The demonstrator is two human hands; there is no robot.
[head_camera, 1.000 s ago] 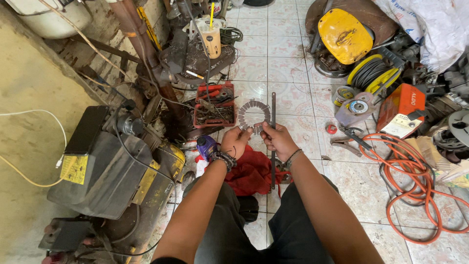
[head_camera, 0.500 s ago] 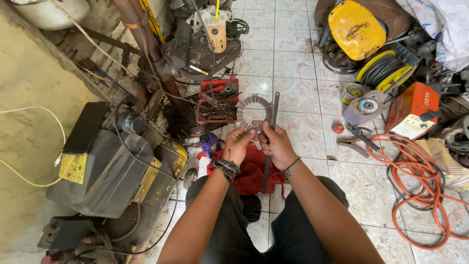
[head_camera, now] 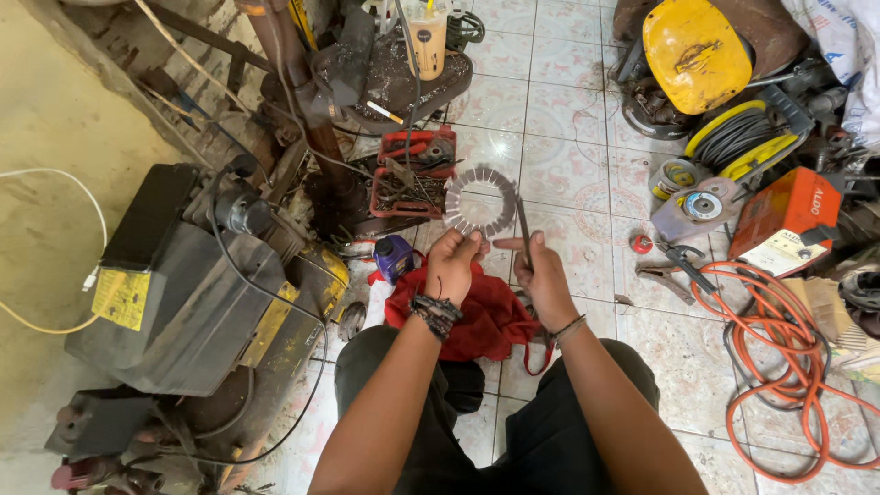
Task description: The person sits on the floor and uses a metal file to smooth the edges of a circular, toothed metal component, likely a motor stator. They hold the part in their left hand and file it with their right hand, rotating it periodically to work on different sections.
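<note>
Tiled floor [head_camera: 568,174] spreads below, crowded with a red tray [head_camera: 410,172], an orange cord [head_camera: 779,339] and a red rag [head_camera: 477,312]. Above the rag, the left hand [head_camera: 451,266] pinches a toothed metal ring [head_camera: 480,200] by its lower edge. Just beside it, the right hand [head_camera: 543,275] grips a thin dark rod [head_camera: 522,229], nearly upright.

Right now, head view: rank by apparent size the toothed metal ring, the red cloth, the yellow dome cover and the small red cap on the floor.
1. red cloth
2. yellow dome cover, close to the cloth
3. toothed metal ring, held nearer the camera, so unsure
4. small red cap
</note>
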